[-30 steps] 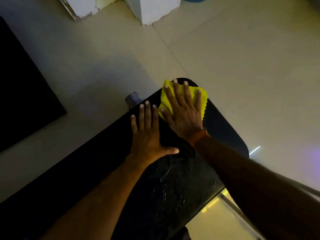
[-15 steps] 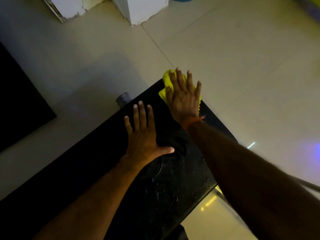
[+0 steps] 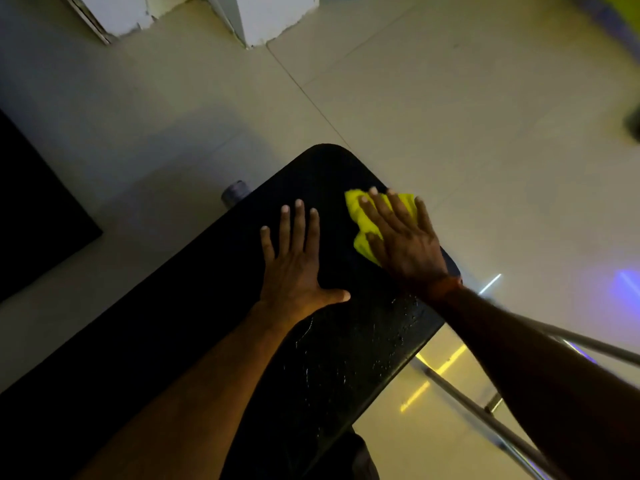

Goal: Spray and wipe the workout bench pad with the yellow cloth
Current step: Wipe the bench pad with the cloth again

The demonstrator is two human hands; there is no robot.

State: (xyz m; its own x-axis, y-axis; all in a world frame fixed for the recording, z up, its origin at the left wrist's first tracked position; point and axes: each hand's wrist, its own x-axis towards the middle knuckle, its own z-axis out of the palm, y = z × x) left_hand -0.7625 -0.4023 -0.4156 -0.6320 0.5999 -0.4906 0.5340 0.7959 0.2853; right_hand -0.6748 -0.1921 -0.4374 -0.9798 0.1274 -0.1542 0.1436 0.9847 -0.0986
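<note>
Crumpled yellow cloth (image 3: 363, 220) was pressed flat under the splayed right hand (image 3: 405, 244); left hand (image 3: 294, 265) likewise splayed. Seemingly unwiped droplets (image 3: 346, 368) were noted at 6 o'clock of the cloth on the black bench pad (image 3: 311, 174).

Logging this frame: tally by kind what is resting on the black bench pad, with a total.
Hands: 2 (left hand, flat on the pad; right hand, pressing the cloth)
Yellow cloth: 1
Total on the bench pad: 3
</note>
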